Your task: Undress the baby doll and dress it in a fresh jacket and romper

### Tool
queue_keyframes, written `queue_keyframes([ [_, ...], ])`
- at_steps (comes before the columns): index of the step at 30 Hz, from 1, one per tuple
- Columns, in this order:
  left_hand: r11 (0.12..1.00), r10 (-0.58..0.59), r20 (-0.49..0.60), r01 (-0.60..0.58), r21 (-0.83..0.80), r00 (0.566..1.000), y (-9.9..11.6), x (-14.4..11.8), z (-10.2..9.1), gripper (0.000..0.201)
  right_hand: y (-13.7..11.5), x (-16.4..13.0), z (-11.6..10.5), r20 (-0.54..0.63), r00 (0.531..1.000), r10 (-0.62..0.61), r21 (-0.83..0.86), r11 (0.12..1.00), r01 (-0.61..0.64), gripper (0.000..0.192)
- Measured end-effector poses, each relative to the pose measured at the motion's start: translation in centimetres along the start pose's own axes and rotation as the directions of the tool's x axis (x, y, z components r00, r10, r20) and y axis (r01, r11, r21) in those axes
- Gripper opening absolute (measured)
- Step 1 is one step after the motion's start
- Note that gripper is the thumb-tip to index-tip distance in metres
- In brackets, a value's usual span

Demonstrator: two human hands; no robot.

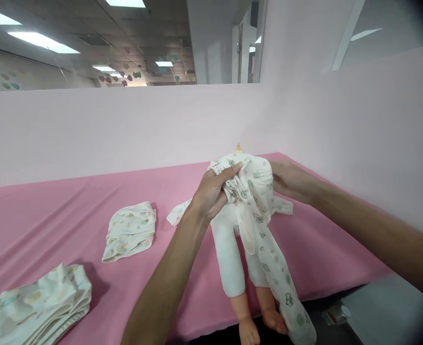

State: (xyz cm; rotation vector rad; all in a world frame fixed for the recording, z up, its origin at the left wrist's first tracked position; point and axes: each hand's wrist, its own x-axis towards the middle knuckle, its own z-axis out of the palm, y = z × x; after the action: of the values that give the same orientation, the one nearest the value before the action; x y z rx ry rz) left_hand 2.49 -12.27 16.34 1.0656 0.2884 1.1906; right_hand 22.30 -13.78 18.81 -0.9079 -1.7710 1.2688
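Observation:
A baby doll [229, 258] lies on the pink table [53, 215], its bare feet hanging over the front edge. Its upper body is covered by a bunched white printed garment [254, 191]. My left hand [213, 189] grips the gathered fabric at the doll's torsо from the left, thumb on top. From the right, my right hand [290, 179] holds the same garment. One loose trouser leg of the garment [283, 282] trails down beside the doll's legs past the table edge.
A small folded printed cloth [130, 230] lies left of the doll. A stack of folded printed clothes [42, 302] sits at the front left corner. Pale pink partition walls [125, 129] close off the back and right side. Grey floor [376, 311] shows at lower right.

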Motion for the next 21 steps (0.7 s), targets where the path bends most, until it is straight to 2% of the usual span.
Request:
queue_keyframes([
  [6, 0.977, -0.195, 0.038, 0.197, -0.080, 0.980, -1.2, -0.9, 0.4, 0.018, -0.5, -0.3, 1.1, 0.039, 0.998, 0.056, -0.085, 0.995, -0.052, 0.043],
  [8, 0.962, -0.249, 0.049, 0.253, -0.100, 0.967, -1.9, -1.8, 0.8, 0.019, -0.8, 0.0, 1.4, 0.107, 0.988, 0.112, -0.125, 0.987, -0.098, 0.045],
  [10, 0.954, -0.273, 0.020, 0.273, -0.126, 0.962, -2.5, -3.2, 1.3, 0.019, -0.9, 0.4, 1.7, 0.226, 0.956, 0.184, -0.163, 0.975, -0.149, 0.045],
  [12, 0.953, -0.279, -0.052, 0.270, -0.139, 0.959, -2.8, -4.9, 1.6, 0.018, -0.7, 0.6, 2.1, 0.354, 0.906, 0.231, -0.219, 0.963, -0.160, 0.042],
  [14, 0.959, -0.277, -0.149, 0.263, -0.107, 0.949, -2.8, -7.1, 1.6, 0.018, -0.2, 0.6, 2.4, 0.452, 0.858, 0.243, -0.285, 0.951, -0.119, 0.041],
  [16, 0.965, -0.262, -0.251, 0.255, -0.059, 0.932, -2.6, -9.8, 1.2, 0.019, 0.8, 0.2, 2.6, 0.489, 0.836, 0.251, -0.348, 0.934, -0.077, 0.043],
  [19, 0.975, -0.219, -0.427, 0.188, -0.115, 0.877, -2.3, -14.7, 0.3, 0.022, 2.9, -0.5, 3.0, 0.424, 0.873, 0.239, -0.413, 0.909, -0.048, 0.047],
  [21, 0.968, -0.239, -0.580, 0.141, -0.210, 0.779, -2.3, -18.2, -0.3, 0.024, 4.2, -1.1, 3.6, 0.361, 0.914, 0.186, -0.440, 0.898, -0.008, 0.046],
])
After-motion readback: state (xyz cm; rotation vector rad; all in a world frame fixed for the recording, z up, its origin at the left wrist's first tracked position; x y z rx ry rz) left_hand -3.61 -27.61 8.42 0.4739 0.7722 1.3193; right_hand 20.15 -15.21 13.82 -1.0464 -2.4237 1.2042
